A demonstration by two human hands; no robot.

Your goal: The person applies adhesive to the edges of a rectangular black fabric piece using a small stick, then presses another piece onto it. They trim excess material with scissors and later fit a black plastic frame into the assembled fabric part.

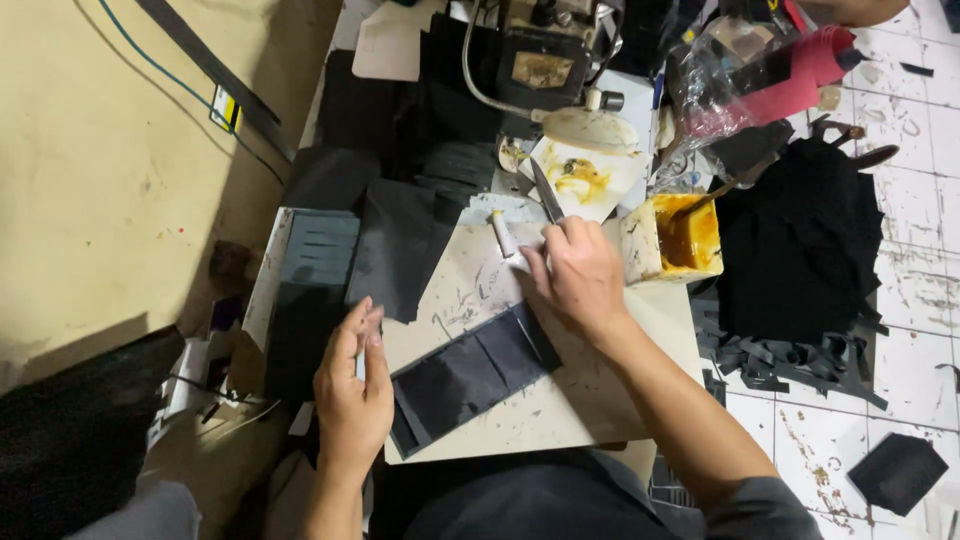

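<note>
A dark, flat wallet-like piece (468,377) with pocket panels lies diagonally on a scratched pale work board (560,400). My left hand (352,392) rests at its left end, fingers together against the board's edge, and it looks empty. My right hand (577,274) hovers over the piece's upper right end and grips a slim metal blade tool (546,193) that points away from me. A small white tube (503,235) lies on the board just left of that hand.
A square tub of yellow glue (676,238) with a brush stands right of the board. Stacks of dark cut pieces (310,280) lie at the left, more black material (800,250) on the tiled floor at the right. A machine (545,55) stands behind.
</note>
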